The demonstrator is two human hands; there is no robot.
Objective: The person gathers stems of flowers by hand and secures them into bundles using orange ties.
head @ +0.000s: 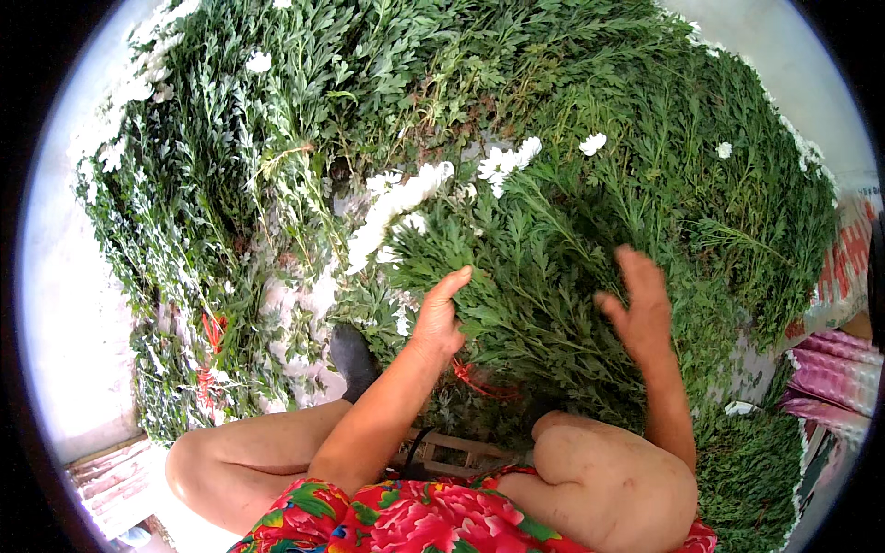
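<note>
My left hand (442, 314) grips a bundle of leafy green chrysanthemum stems (532, 290) in front of my lap, its thumb up along the near left side. White chrysanthemum blooms (397, 207) line the bundle's far left edge. My right hand (637, 304), a little blurred, is at the right side of the bundle with thumb and fingers apart. Red ties (477, 380) lie just below my left hand. Leaves hide parts of the stems and some of my left fingers.
Heaped chrysanthemum stems (429, 55) surround me in an arc, blooms along the outer rim. More red ties (211, 332) lie at the left. A slatted crate (456, 449) stands between my knees. A printed sack (847, 256) and pink quilted material (833, 377) are at the right.
</note>
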